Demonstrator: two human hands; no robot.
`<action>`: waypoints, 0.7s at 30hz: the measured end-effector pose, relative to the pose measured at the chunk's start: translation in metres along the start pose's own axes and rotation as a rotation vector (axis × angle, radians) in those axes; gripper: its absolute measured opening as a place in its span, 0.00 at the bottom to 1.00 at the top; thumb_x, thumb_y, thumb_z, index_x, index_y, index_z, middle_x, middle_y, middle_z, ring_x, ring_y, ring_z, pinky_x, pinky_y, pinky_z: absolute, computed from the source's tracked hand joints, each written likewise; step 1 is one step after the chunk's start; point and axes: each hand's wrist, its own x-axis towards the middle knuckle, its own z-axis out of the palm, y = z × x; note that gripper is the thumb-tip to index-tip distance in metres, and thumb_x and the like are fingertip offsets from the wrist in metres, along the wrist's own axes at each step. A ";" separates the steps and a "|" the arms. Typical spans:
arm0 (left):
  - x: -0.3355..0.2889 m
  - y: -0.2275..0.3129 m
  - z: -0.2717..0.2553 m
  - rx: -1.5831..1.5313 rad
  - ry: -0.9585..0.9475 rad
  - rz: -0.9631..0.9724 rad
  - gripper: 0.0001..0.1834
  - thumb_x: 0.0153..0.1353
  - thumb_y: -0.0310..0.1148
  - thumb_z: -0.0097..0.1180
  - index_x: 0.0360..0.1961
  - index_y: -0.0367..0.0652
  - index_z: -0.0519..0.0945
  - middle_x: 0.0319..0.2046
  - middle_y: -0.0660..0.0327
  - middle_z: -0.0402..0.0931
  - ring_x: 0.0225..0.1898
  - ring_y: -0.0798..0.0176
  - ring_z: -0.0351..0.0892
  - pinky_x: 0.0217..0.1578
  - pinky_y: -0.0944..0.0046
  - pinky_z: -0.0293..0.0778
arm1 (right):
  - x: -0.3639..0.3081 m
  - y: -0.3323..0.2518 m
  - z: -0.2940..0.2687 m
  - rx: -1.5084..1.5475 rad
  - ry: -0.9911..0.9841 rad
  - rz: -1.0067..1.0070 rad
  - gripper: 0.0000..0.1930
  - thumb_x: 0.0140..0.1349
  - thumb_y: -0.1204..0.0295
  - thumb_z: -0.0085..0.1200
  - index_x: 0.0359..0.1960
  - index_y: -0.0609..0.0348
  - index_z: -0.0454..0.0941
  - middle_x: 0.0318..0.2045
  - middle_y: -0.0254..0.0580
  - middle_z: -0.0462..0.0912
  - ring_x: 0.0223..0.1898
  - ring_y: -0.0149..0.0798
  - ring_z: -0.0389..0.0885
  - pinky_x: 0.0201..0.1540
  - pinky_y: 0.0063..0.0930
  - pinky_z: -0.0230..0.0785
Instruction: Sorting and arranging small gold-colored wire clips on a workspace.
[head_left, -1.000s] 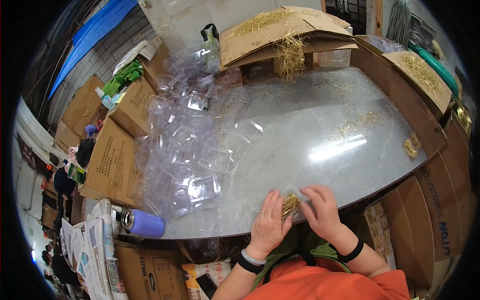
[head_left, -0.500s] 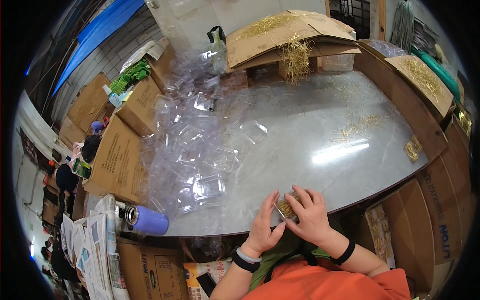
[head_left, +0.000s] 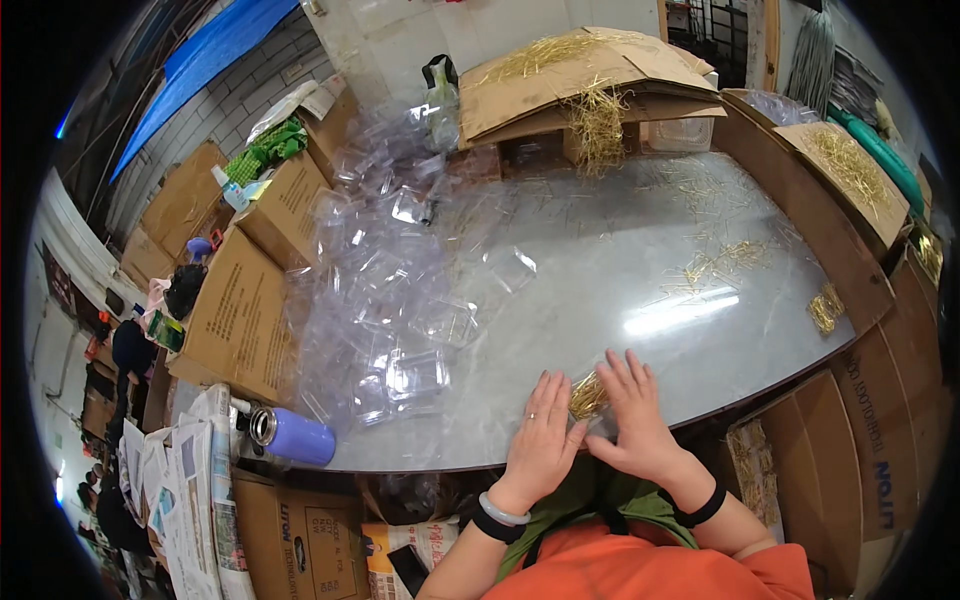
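Right now we have both hands flat on the grey table (head_left: 600,260) at its near edge, fingers spread and pressing down. Our left hand (head_left: 541,432) and right hand (head_left: 632,415) lie side by side, and between them sits a small bundle of golden straw (head_left: 587,395), touching both. It seems to lie under or inside something clear, but we cannot tell that for sure.

What worries us is the edge: the bundle is very near it, so a push toward our body could send strands over the rim and onto our lap. Uneven pressure from the palms could also let the thin stalks fan out sideways or snap.

To our left the heap of clear plastic trays (head_left: 390,300) looks slippery, and a careless elbow could shove it against the purple flask (head_left: 295,437) lying at the table's corner.
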 end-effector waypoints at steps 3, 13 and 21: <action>0.004 0.004 0.000 0.127 -0.044 0.037 0.31 0.73 0.39 0.51 0.70 0.30 0.63 0.71 0.41 0.60 0.74 0.37 0.55 0.71 0.43 0.56 | -0.011 0.017 -0.003 -0.007 0.061 0.022 0.37 0.59 0.69 0.60 0.70 0.67 0.62 0.67 0.55 0.70 0.75 0.65 0.53 0.74 0.68 0.39; 0.002 0.007 0.003 0.176 -0.042 0.034 0.30 0.71 0.36 0.53 0.70 0.31 0.64 0.70 0.44 0.62 0.73 0.37 0.57 0.71 0.45 0.58 | -0.016 0.011 0.003 -0.053 0.038 -0.043 0.35 0.61 0.69 0.61 0.69 0.66 0.64 0.67 0.56 0.70 0.73 0.60 0.61 0.74 0.66 0.43; -0.004 0.001 0.002 0.104 -0.021 0.052 0.29 0.67 0.29 0.57 0.68 0.35 0.67 0.65 0.46 0.67 0.71 0.34 0.59 0.67 0.45 0.64 | -0.013 0.013 0.008 -0.237 -0.102 -0.065 0.33 0.68 0.58 0.55 0.71 0.63 0.64 0.72 0.52 0.64 0.75 0.58 0.57 0.76 0.63 0.40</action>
